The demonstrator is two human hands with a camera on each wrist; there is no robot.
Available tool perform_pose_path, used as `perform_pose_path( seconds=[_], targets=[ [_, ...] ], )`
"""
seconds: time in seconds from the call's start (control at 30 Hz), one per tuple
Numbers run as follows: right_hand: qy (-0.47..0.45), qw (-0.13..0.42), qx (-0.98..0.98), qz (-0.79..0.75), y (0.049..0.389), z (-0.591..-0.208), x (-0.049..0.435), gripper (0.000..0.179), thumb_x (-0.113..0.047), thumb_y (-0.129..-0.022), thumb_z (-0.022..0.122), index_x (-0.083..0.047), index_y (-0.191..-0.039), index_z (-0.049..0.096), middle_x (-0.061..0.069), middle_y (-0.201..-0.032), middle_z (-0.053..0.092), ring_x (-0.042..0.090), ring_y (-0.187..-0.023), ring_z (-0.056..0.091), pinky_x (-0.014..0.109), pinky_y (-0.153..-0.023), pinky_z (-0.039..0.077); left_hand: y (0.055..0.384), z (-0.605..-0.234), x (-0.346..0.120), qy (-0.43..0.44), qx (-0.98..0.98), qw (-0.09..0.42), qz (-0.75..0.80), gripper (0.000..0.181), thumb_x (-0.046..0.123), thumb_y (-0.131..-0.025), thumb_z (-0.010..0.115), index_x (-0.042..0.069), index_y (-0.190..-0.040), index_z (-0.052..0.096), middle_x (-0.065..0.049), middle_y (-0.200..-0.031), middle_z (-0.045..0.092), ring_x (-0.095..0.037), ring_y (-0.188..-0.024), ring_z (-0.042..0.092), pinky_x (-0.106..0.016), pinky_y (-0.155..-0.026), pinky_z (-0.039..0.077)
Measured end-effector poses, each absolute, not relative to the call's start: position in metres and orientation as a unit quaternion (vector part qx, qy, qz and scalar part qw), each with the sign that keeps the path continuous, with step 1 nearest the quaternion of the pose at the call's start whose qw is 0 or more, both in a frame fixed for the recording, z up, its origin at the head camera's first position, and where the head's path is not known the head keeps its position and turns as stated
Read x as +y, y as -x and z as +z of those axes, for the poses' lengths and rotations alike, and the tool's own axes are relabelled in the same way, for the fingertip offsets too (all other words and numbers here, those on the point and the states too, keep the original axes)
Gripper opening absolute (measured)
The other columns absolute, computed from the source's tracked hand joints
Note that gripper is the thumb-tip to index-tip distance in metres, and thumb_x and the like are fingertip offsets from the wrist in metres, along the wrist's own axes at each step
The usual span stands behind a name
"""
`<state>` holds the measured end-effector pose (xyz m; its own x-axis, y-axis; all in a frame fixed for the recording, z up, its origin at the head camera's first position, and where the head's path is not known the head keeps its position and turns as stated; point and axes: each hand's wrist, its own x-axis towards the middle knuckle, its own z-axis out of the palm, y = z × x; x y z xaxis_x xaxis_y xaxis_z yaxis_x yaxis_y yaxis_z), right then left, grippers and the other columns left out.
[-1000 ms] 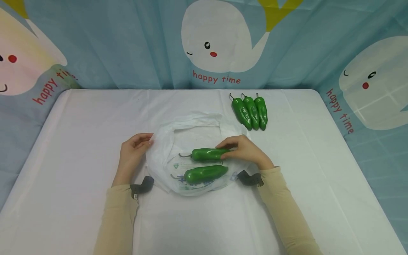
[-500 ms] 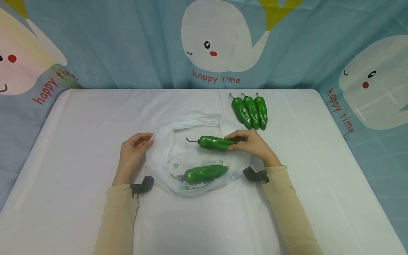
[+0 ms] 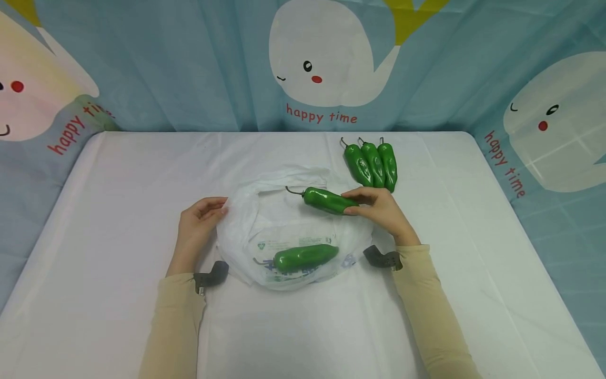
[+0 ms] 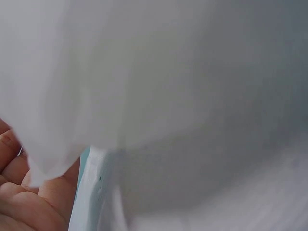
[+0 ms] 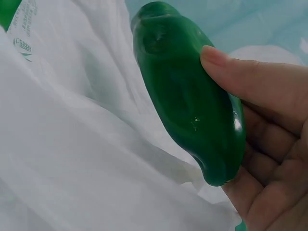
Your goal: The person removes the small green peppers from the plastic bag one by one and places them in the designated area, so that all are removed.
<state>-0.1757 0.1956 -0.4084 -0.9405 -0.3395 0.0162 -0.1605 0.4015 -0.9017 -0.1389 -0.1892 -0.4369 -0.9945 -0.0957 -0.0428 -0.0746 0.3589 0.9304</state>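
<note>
A white plastic bag (image 3: pixel 232 231) lies with its mouth spread wide in the middle of the table. At its left edge my left hand (image 3: pixel 201 221) pinches the thin film between thumb and fingers; white plastic (image 4: pixel 159 72) fills most of the left wrist view. My right hand (image 3: pixel 379 208) grips a green pepper (image 3: pixel 326 200) by its tip end, over the bag's opening, stem pointing left. In the right wrist view the thumb (image 5: pixel 219 57) presses along the pepper's side. A second green pepper (image 3: pixel 305 258) rests in the bag, over printed lettering.
Three more green peppers (image 3: pixel 374 163) lie side by side on the white table (image 3: pixel 128 237), behind my right hand. A blue curtain (image 3: pixel 189 63) with whale pictures hangs along the table's back and sides.
My right hand has raised the pepper from beside the other one in the bag and moved it back and right. The left hand stays at the bag's edge.
</note>
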Motion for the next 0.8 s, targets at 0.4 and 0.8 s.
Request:
perform_pose_path(
  seconds=[0.4, 0.8],
  targets=[
    [0.133, 0.039, 0.821, -0.553, 0.1766, -0.4115, 0.2004, 0.035, -0.011, -0.079, 0.077, 0.000, -0.111, 0.068, 0.012, -0.111, 0.066, 0.012, -0.097, 0.062, 0.025, -0.084, 0.050, 0.1384, -0.4364, -0.1891, -0.051, -0.822, 0.007, -0.568, 0.035, 0.025, -0.092, 0.064, 0.002, -0.118, 0.063, -0.001, -0.107, 0.062, 0.002, -0.090, 0.059, -0.010, -0.080, 0.044],
    [0.095, 0.000, 0.819, -0.565, 0.1776, -0.4126, 0.2031, 0.035, -0.008, -0.080, 0.075, 0.002, -0.113, 0.066, 0.015, -0.111, 0.065, 0.011, -0.097, 0.062, 0.023, -0.084, 0.049, 0.1382, -0.4350, -0.1884, -0.056, -0.821, 0.005, -0.568, 0.036, 0.025, -0.092, 0.064, 0.002, -0.119, 0.062, -0.005, -0.112, 0.061, 0.002, -0.091, 0.059, -0.010, -0.080, 0.044]
  ],
)
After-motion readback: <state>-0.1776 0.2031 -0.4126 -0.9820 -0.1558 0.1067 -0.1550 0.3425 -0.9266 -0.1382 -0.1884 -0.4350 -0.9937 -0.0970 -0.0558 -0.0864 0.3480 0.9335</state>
